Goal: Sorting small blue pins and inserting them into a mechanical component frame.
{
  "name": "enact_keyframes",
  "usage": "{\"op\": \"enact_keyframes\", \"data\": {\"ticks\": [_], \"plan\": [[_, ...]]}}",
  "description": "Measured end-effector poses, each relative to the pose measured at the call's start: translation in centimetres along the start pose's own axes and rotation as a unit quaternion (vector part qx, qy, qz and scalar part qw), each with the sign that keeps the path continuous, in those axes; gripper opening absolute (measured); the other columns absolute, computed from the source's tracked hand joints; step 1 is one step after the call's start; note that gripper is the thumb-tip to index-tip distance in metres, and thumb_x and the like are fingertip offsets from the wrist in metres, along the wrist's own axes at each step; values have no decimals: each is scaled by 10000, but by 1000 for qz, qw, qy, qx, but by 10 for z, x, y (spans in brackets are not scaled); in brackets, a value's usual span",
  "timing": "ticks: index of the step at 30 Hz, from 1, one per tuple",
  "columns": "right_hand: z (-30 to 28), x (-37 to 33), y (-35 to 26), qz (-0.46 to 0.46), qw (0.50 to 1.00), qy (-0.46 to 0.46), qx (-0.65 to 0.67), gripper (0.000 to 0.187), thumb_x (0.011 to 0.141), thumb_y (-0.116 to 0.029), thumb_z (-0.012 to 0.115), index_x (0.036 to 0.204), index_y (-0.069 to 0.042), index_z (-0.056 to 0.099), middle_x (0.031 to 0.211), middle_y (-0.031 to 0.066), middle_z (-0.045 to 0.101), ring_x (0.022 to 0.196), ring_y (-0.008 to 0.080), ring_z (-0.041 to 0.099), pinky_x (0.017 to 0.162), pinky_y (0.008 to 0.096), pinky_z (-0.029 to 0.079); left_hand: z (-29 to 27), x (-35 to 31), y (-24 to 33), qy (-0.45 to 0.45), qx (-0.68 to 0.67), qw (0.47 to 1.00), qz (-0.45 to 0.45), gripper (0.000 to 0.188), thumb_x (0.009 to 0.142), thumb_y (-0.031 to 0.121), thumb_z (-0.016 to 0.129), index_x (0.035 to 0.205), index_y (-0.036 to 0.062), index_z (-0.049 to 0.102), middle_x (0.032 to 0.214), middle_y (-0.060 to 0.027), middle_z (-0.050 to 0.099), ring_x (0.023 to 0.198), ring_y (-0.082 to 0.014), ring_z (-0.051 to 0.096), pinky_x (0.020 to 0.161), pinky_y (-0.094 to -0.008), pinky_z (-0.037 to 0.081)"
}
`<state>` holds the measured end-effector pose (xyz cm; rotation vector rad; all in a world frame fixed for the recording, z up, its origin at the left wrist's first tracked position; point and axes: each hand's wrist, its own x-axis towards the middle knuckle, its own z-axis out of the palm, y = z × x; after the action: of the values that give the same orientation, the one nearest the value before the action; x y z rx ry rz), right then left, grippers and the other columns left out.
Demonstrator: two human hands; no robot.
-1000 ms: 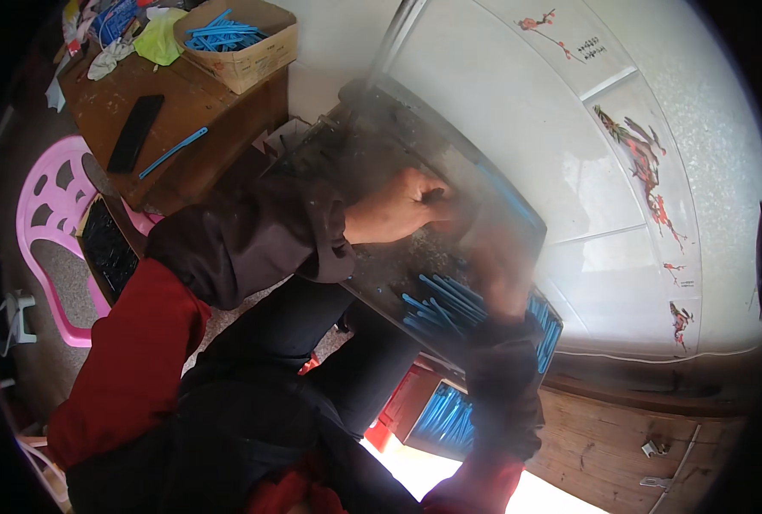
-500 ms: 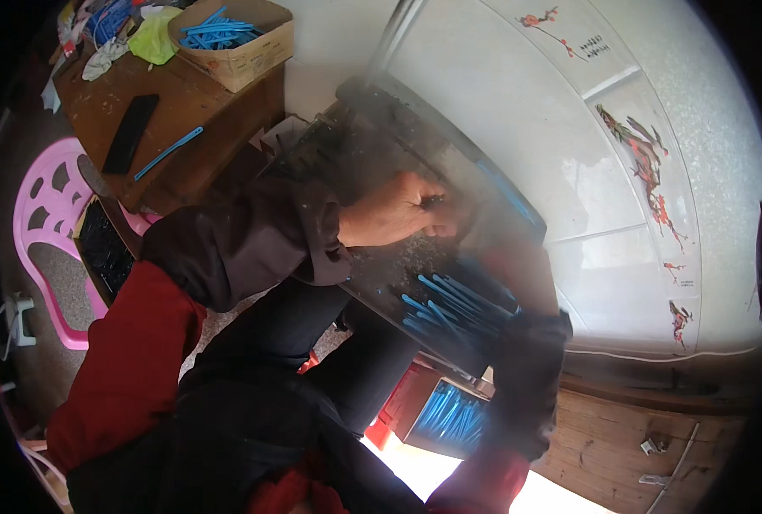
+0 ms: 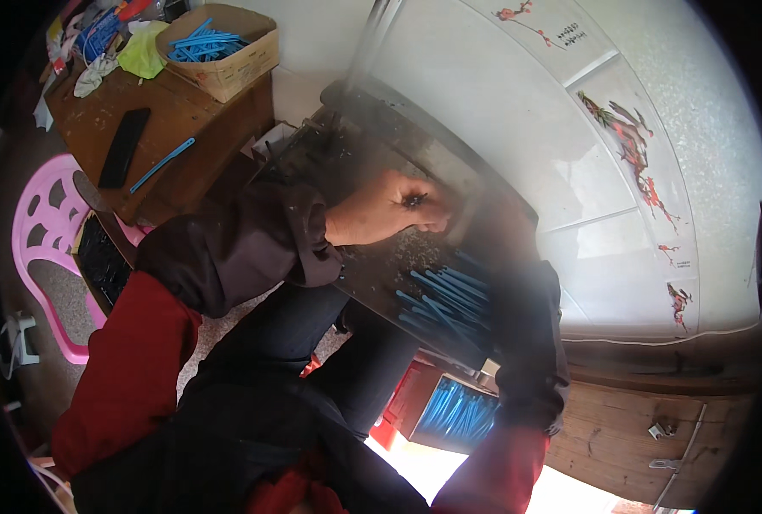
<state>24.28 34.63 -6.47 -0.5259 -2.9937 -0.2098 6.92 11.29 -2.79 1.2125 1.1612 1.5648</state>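
Over the dark worktop [image 3: 372, 283] my left hand [image 3: 389, 208] is closed in a fist, with small dark ends showing between the fingers; what they belong to I cannot make out. Close to its right is my right hand [image 3: 508, 233], smeared by motion and haze, its fingers unreadable. Several slim blue plastic sticks [image 3: 449, 295] lie in a pile on the worktop, just below the hands and beside my right sleeve. Dark crumbs [image 3: 415, 248] are scattered between the pile and my left hand.
A carton of blue sticks [image 3: 411, 411] stands below the worktop. On the brown side table [image 3: 81, 120] are another carton [image 3: 235, 81] of sticks, a black bar [image 3: 126, 146] and a single blue stick [image 3: 163, 164]. A pink chair [image 3: 30, 231] is at left; a tiled wall [image 3: 501, 111] rises behind.
My right hand and forearm have shifted, with the sleeve now higher and covering part of the stick pile. My left hand stays closed in nearly the same place. The view has tilted slightly.
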Motion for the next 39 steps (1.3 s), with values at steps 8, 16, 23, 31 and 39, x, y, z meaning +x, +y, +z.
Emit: {"op": "enact_keyframes", "data": {"ticks": [8,16,23,31,39], "plan": [[15,-7,12,-10,995,17,93,188,718,-64,615,899,-75,562,953,87,554,986,292,541,792,408,460,-2,0,0,-33,26,998,42,139,888,106,627,951,-13,660,800,-13,652,760,-65,575,707,-239,471],[-19,-20,-16,-48,990,87,96,133,771,-78,624,904,-82,607,789,81,590,807,305,591,670,392,473,-3,1,-6,9,35,998,43,164,882,114,637,956,-28,668,808,-28,671,770,-67,597,700,-225,475],[-96,-36,-115,84,863,205,454,170,894,-96,582,846,52,649,646,51,527,579,119,479,522,268,384,2,8,-17,65,-1,997,36,142,870,106,646,906,-28,674,814,-48,682,764,-77,614,690,-223,482],[-101,-26,-110,75,885,185,420,41,778,65,611,812,74,633,675,10,529,622,87,478,536,245,370,3,9,-25,53,53,995,58,161,876,104,640,953,-33,672,841,-63,691,791,-89,624,716,-237,496],[-74,-39,-54,16,909,46,413,104,752,-12,684,835,47,663,720,96,556,603,164,503,568,282,402,-4,-2,-15,60,84,994,25,180,903,163,621,945,-1,682,791,-44,659,758,-66,568,693,-227,451]]}}
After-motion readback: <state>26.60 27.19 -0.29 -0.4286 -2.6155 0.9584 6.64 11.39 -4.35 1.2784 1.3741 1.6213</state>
